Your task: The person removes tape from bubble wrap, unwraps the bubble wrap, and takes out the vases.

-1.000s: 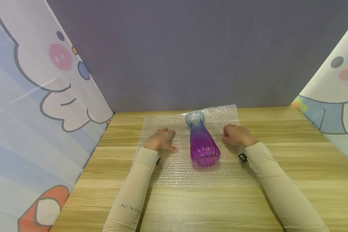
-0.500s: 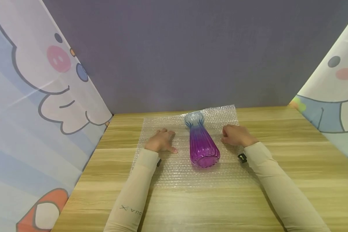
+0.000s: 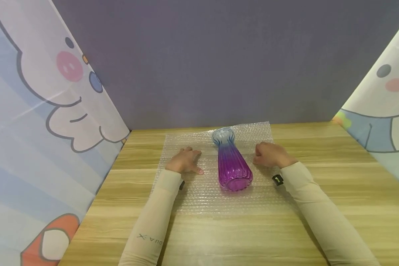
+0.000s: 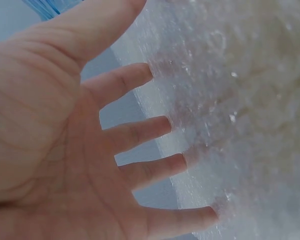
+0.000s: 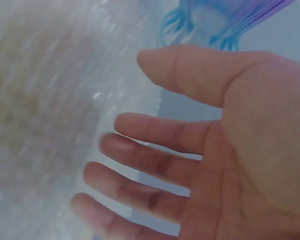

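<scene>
A ribbed glass vase (image 3: 233,166), blue at the rim and purple towards its base, lies on its side on a sheet of bubble wrap (image 3: 199,199). To its left, my left hand (image 3: 183,161) is spread, and in the left wrist view its fingertips (image 4: 162,124) meet the bubble wrap. My right hand (image 3: 272,155) is to the right of the vase, over the sheet's right edge. The right wrist view shows its fingers (image 5: 150,160) loosely extended with nothing in them. Both hands are apart from the vase.
The bubble wrap lies on a wood-grain table (image 3: 239,240). Behind it rises a grey wall panel (image 3: 219,66). Cartoon-printed curtains stand at the left (image 3: 23,147) and right (image 3: 392,122). Small dark wrist devices show at both sleeves.
The view shifts very slightly. Both hands, the vase and the bubble wrap stay in place.
</scene>
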